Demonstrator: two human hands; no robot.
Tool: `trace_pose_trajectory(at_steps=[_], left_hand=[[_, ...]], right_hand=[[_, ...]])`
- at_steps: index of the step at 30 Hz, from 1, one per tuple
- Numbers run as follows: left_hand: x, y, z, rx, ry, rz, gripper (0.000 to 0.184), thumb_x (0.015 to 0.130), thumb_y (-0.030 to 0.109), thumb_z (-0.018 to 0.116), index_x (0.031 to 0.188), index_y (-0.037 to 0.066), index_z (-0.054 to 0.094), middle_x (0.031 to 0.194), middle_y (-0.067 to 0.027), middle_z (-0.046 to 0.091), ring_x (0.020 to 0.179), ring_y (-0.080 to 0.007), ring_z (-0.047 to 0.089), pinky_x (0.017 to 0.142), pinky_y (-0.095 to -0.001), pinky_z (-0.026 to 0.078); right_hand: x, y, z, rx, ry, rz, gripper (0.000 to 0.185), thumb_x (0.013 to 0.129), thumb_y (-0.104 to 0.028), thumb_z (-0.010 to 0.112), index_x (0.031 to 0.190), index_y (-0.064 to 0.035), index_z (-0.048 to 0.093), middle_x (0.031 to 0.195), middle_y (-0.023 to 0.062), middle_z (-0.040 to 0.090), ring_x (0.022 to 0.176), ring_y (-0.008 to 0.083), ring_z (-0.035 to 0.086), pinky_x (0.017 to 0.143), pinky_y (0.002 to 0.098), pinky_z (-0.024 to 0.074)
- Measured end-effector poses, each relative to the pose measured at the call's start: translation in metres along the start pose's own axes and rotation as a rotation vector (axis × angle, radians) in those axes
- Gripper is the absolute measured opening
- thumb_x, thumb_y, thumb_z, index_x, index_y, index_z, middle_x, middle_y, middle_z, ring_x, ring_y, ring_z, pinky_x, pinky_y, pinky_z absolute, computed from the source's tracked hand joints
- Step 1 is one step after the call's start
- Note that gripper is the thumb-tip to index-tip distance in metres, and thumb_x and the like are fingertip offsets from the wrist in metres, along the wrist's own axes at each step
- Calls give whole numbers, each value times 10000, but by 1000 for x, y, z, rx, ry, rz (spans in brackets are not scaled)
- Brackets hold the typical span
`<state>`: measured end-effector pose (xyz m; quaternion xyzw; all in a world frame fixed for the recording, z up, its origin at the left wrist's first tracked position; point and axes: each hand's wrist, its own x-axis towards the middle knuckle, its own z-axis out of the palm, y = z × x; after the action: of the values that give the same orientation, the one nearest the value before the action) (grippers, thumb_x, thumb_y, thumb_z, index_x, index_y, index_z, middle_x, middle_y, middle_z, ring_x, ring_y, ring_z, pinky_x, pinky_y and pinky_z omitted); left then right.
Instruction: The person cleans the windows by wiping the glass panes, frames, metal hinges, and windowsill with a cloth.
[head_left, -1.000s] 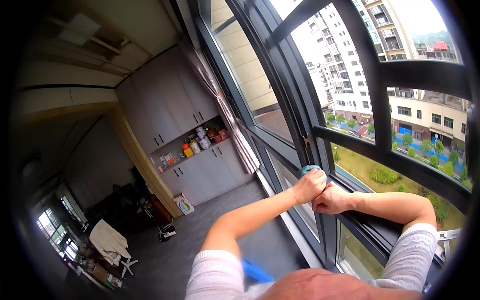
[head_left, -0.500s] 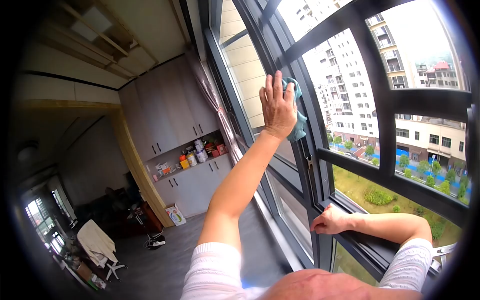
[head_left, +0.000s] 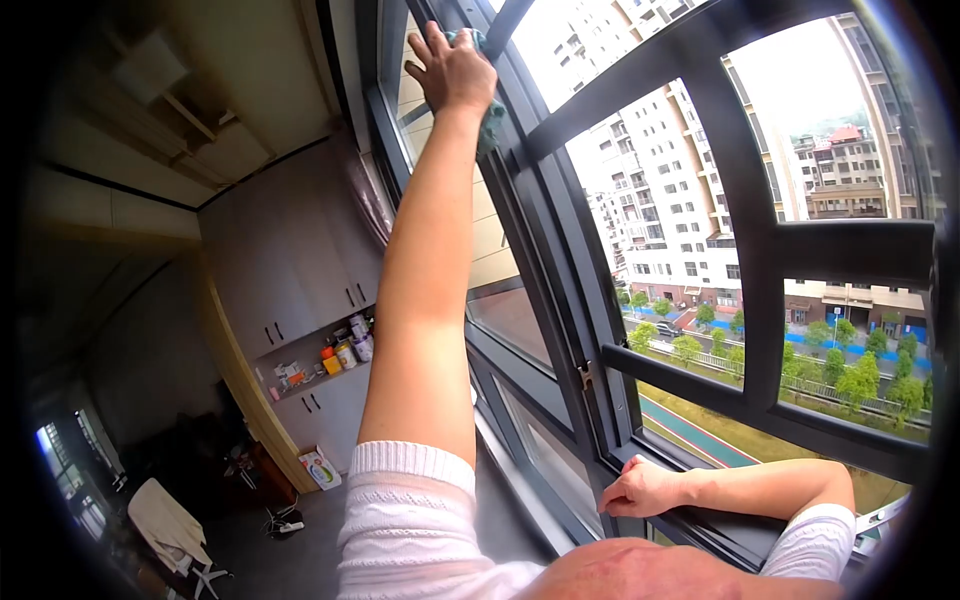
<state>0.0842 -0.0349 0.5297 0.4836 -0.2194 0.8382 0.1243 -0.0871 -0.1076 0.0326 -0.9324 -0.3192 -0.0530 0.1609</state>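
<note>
My left hand point(head_left: 458, 75) is raised high at the top of the view, fingers spread, pressing a teal cloth point(head_left: 491, 128) against the dark window frame point(head_left: 535, 195). Most of the cloth is hidden behind the palm; its edges show at the right of the hand. Lower right, my right hand point(head_left: 642, 488) is closed, its fingers curled over the frame's edge near the sill. That forearm rests along the lower rail. A small metal latch piece point(head_left: 586, 376) sits on the upright above my right hand.
Window panes with dark bars fill the right, with buildings and trees outside. To the left are a tall cabinet point(head_left: 290, 250) with jars on its shelf, a curtain point(head_left: 362, 195), a box point(head_left: 320, 468) on the floor and a draped chair point(head_left: 165, 525).
My left hand has slid the cloth upward along the frame, and the arm is stretched straighter. My right hand keeps its place on the frame while the view has shifted.
</note>
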Motion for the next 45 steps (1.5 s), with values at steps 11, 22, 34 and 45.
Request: trace_pose_trajectory(at_steps=[11,22,34,45], left_hand=[[-23,12,-28,31,-98,60,338,823,265,579,1139,164,643,1386,-115,402,1338,-335,255,1047,-539,234],[-151,37,-114,-224,-198,203,389,734,184,688,1088,32,639,1377,-183,400,1338,-345,272,1048,-486,256],[-199,40,-142,-478,-288,167,290,848,119,520,1087,8,641,1404,-154,396,1369,-325,246,1099,-477,225],[-260,28,-175,-853,-339,117,322,783,19,541,1085,28,651,1426,-94,367,1366,-295,248,1106,-439,244]], right_hand=[[1,-1,0,-47,14,-16,194,844,-264,536,970,-246,683,675,-29,631,690,141,588,864,322,316],[3,-2,7,-150,34,16,179,822,-246,569,955,-218,685,718,-22,648,706,149,599,884,330,320],[3,-9,13,-354,54,4,127,831,-227,566,915,-183,649,804,-23,637,830,143,610,858,351,351],[-9,-79,20,-610,422,486,113,731,-145,600,833,-158,646,822,0,621,859,185,583,752,364,394]])
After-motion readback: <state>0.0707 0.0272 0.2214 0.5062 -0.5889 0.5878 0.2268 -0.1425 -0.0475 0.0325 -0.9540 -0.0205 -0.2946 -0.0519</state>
